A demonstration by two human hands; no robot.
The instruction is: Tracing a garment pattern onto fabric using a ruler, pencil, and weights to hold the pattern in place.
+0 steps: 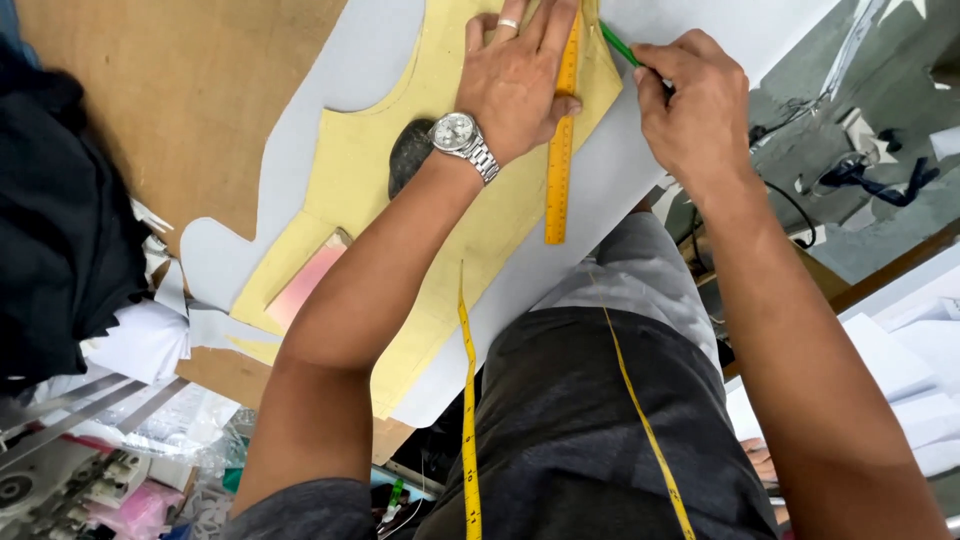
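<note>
My left hand [520, 75], with a ring and a silver wristwatch, presses flat on a yellow ruler [560, 150] that lies on a yellow paper pattern piece [360, 170]. The pattern rests on a pale grey sheet [360, 50] spread over a brown table [180, 90]. My right hand [690, 100] grips a green pencil [620, 45] whose tip meets the ruler's upper edge. A dark stone [408, 152] sits on the pattern beside my left wrist. A pink block [305, 285] lies on the pattern's lower corner.
A yellow tape measure [468, 400] hangs around my neck over my dark shirt. Dark cloth [60, 220] is piled at the left. White paper scraps [150, 340] and metal rulers [70, 410] lie below it. White sheets [910, 370] are stacked at the right.
</note>
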